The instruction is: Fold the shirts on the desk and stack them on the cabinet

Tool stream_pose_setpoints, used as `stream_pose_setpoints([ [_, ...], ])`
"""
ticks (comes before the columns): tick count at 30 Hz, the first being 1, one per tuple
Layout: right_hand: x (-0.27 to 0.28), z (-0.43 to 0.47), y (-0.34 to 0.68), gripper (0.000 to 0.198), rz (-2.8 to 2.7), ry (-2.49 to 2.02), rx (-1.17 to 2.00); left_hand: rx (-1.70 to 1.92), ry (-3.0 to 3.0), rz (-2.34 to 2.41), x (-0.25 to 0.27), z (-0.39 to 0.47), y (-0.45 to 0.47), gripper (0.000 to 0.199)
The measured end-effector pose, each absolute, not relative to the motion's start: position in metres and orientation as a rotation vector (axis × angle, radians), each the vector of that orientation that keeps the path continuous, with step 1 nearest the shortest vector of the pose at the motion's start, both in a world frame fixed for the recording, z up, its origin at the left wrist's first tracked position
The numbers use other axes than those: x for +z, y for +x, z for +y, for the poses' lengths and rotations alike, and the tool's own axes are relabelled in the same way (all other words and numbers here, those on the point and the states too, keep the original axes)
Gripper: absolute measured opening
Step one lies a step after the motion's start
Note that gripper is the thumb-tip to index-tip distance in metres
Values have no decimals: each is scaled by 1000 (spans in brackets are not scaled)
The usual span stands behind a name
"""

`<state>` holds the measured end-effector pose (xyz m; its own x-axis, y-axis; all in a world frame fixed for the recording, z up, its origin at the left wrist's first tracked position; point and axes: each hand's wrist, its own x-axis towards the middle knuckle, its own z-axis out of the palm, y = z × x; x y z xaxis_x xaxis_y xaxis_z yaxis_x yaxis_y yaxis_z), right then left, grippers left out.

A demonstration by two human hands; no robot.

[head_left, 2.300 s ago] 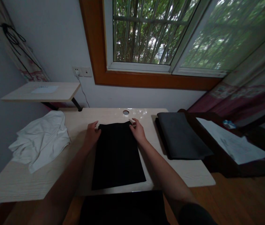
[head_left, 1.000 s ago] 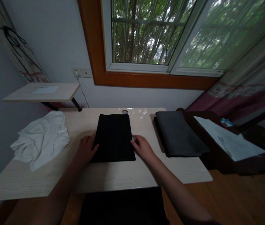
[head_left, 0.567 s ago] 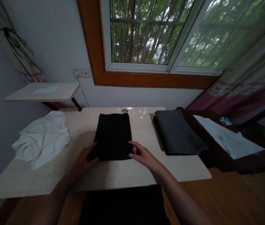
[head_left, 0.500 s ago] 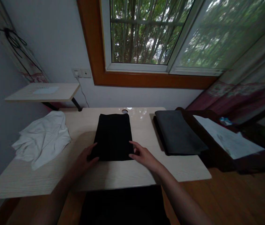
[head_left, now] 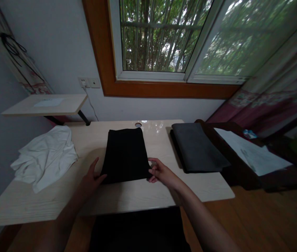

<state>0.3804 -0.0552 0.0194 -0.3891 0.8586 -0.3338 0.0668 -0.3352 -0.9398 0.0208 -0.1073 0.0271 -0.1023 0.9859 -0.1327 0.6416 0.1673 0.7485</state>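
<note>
A folded black cloth (head_left: 126,155), perhaps a garment, lies on the pale wooden table (head_left: 127,197) in front of me. My right hand (head_left: 160,171) pinches its near right corner between thumb and fingers, and the edge there bends slightly. At the near left corner is my left hand (head_left: 93,178), its thumb and index finger spread wide. The thumb tip meets the cloth's edge; the other left fingers are hard to make out in the shadow.
A crumpled white cloth (head_left: 46,154) lies on the left. Behind it stands a raised shelf (head_left: 72,103) on dark legs. Folded dark grey fabric (head_left: 198,147) rests at the table's right side, with a dark surface bearing white sheets (head_left: 250,152) beyond. A window (head_left: 161,38) is ahead.
My right fingers have closed on the near right corner. My left index finger has come away from the cloth's left edge. The near edge now slants slightly; the view has shifted a little.
</note>
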Motion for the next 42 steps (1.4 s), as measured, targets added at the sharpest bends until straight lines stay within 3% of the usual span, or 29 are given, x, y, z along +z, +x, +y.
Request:
stream_pose_setpoints([
  [5, 18, -60, 386, 58, -1509, -1374, 1627, 574, 1773, 1847, 21, -115, 20, 72],
  [9, 30, -60, 386, 56, -1880, -1550, 1183, 573, 2141, 1857, 19, -118, 20, 56],
  [14, 52, -51, 356, 36, -2103, -1490, 631, 623, 2490, 1761, 31, -106, 44, 49],
  [20, 33, -36, 291, 45, -2325, -1321, 284, 428, 2683, 1752, 24, -72, 90, 49],
  [28, 1, -38, 284, 52, -2366, -1396, 128, 406, 2617, 1934, -1, -63, 91, 52],
  [37, -5, -30, 324, 59, -2347, -1412, 205, 419, 2480, 1986, -2, -67, 57, 53],
  [42, -5, -26, 353, 54, -2361, -1414, 197, 369, 2460, 2001, -3, -63, 32, 52],
])
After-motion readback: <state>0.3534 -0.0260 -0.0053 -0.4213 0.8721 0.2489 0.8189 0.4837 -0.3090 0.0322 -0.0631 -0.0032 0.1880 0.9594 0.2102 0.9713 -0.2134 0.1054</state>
